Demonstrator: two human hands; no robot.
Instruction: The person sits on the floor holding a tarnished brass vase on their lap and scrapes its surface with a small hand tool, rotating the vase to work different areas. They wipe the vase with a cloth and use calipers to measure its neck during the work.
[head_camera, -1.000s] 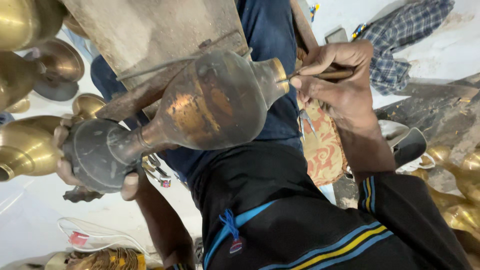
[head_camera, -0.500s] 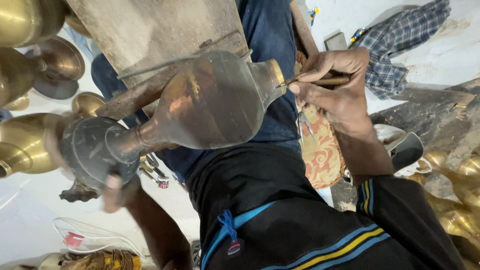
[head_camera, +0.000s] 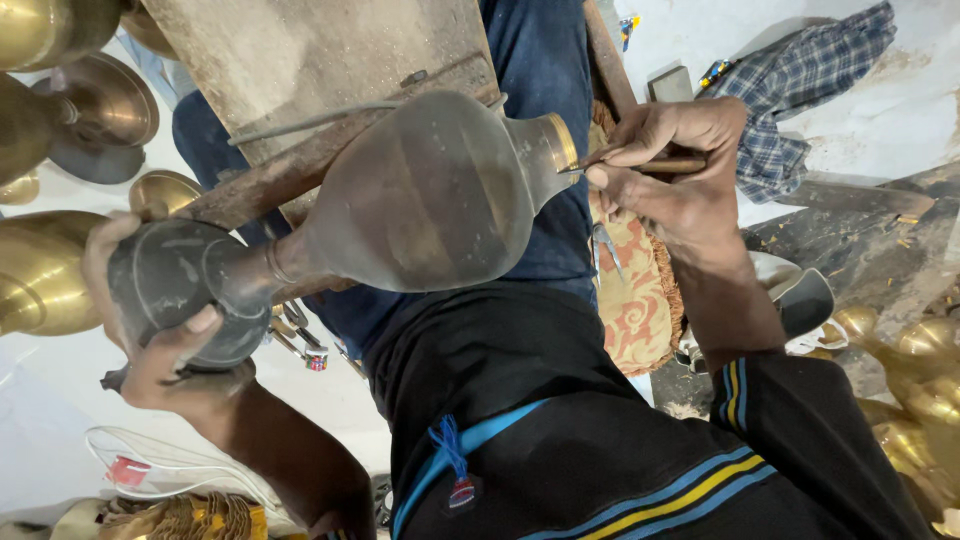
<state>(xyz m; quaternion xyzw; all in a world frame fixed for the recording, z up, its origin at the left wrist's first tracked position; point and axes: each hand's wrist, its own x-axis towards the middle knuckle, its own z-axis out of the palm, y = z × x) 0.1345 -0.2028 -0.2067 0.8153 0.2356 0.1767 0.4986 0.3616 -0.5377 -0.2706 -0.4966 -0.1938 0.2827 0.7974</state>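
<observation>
Thumb of left hand (head_camera: 150, 340) has shifted onto brass vase (head_camera: 400, 200) base.

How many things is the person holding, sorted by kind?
Dark metal vase: 1, its base in the left hand
Thin wooden-handled tool: 1, in the right hand, tip at the vase's brass-coloured rim
Total: 2

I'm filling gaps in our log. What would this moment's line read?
left hand: grips vase base | right hand: holds thin tool at vase rim
</observation>
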